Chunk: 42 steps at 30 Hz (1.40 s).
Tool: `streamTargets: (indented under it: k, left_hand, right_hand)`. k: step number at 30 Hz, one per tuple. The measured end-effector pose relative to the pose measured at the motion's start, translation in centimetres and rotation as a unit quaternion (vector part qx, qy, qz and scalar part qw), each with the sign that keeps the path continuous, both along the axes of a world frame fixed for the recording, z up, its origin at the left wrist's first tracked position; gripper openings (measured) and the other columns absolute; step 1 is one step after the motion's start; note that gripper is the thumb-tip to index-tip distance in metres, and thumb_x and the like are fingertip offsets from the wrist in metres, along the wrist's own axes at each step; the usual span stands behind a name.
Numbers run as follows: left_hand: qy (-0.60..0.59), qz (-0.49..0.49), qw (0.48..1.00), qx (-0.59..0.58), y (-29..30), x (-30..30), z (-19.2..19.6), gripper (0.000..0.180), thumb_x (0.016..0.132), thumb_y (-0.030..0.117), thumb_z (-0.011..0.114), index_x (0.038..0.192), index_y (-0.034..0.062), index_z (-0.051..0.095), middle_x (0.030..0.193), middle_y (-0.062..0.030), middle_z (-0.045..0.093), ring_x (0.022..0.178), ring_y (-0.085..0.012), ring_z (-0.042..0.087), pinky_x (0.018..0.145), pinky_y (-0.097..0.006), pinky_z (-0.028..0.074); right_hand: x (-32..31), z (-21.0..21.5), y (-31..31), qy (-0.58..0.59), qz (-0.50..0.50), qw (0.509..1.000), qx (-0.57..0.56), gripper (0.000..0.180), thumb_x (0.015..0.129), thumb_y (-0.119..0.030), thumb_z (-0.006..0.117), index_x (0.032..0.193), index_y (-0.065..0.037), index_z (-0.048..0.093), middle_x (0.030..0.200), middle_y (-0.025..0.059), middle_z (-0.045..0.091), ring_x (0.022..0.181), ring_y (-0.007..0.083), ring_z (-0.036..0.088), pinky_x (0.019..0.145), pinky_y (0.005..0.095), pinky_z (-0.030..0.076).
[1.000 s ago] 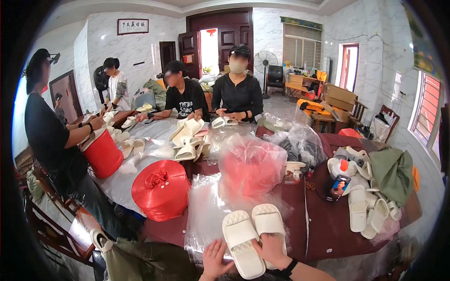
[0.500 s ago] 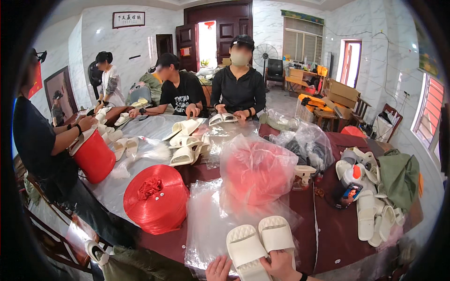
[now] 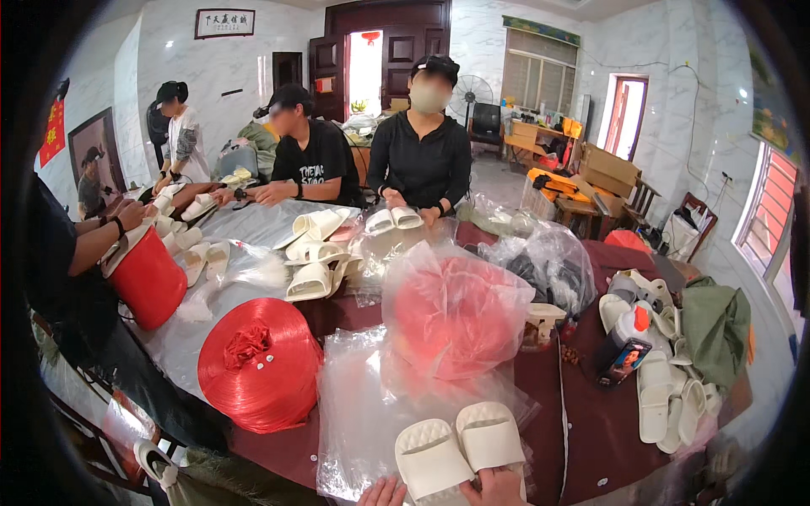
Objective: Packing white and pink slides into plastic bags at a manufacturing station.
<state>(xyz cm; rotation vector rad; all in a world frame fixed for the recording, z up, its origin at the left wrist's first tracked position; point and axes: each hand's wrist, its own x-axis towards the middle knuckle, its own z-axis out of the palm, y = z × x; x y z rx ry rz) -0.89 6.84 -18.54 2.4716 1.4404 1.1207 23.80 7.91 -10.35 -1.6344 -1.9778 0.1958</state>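
A pair of cream-white slippers (image 3: 461, 451) with quilted straps lies side by side at the near edge, on a stack of clear plastic bags (image 3: 354, 422). My right hand (image 3: 494, 489) grips the pair where the two slippers meet, its fingers over their inner edges. Just left of the pair, my left hand (image 3: 384, 492) rests on the bags with its fingers stretched out and nothing in them. The lower frame edge cuts off both hands. A red bundle in a clear plastic bag (image 3: 456, 312) sits beyond the slippers.
A big roll of red plastic twine (image 3: 260, 367) stands to the left. More slippers (image 3: 314, 253) lie mid-table, with another pile (image 3: 662, 388) at right beside a bottle (image 3: 623, 346). Co-workers handle slippers across the table, and one at left holds a red bucket (image 3: 145, 278).
The whole view has shifted slightly. My hands stay by the slipper pair. Across the table, the masked person's slippers have turned, and the neighbour's arm has drawn back from the slipper pile.
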Motion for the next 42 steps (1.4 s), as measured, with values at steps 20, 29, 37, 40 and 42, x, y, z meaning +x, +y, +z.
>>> streamTargets:
  k: [20,29,37,40,42]
  left_hand:
    - [0.008,0.003,1.000,0.013,-0.06,0.05,0.06,0.086,0.074,0.052,0.077,0.142,0.0043,0.053,0.146,-0.0166,0.051,0.134,-0.0358,0.047,0.107,-0.051,0.036]
    - [0.010,-0.001,1.000,0.013,-0.17,-0.02,-0.17,0.088,0.073,0.052,0.077,0.143,0.0045,0.051,0.148,-0.0174,0.049,0.135,-0.0360,0.046,0.108,-0.051,0.035]
    - [0.004,-0.005,1.000,0.019,-0.04,-0.02,-0.33,0.089,0.073,0.051,0.078,0.143,0.0044,0.050,0.148,-0.0174,0.049,0.135,-0.0358,0.045,0.107,-0.051,0.035]
    - [0.012,-0.001,1.000,0.019,0.01,-0.05,-0.37,0.089,0.072,0.051,0.078,0.143,0.0046,0.050,0.148,-0.0172,0.048,0.135,-0.0358,0.045,0.107,-0.051,0.035]
    - [0.012,-0.004,1.000,0.018,0.07,-0.09,-0.43,0.089,0.072,0.050,0.078,0.143,0.0046,0.050,0.148,-0.0171,0.048,0.135,-0.0360,0.045,0.107,-0.052,0.035]
  right_hand:
    - [-0.01,-0.37,0.23,0.006,0.000,1.000,0.015,0.032,0.087,-0.029,0.068,0.092,0.001,0.059,0.065,0.0179,0.059,0.058,0.0386,0.058,0.055,0.0497,0.045]
    - [-0.06,-0.72,0.04,-0.001,-0.012,1.000,0.027,0.033,0.086,-0.029,0.069,0.095,0.001,0.059,0.065,0.0179,0.058,0.058,0.0390,0.058,0.055,0.0497,0.045]
    - [-0.02,-0.90,0.05,-0.004,-0.010,1.000,0.021,0.032,0.084,-0.028,0.069,0.093,0.001,0.059,0.067,0.0180,0.059,0.058,0.0386,0.058,0.054,0.0499,0.045]
    - [-0.11,-0.87,0.20,-0.004,-0.013,1.000,0.017,0.030,0.084,-0.028,0.069,0.091,0.000,0.058,0.067,0.0181,0.059,0.058,0.0386,0.058,0.054,0.0498,0.045]
    - [-0.22,-0.53,0.29,0.005,-0.013,0.999,0.038,0.029,0.084,-0.027,0.069,0.088,0.000,0.058,0.066,0.0177,0.059,0.058,0.0386,0.057,0.054,0.0494,0.045]
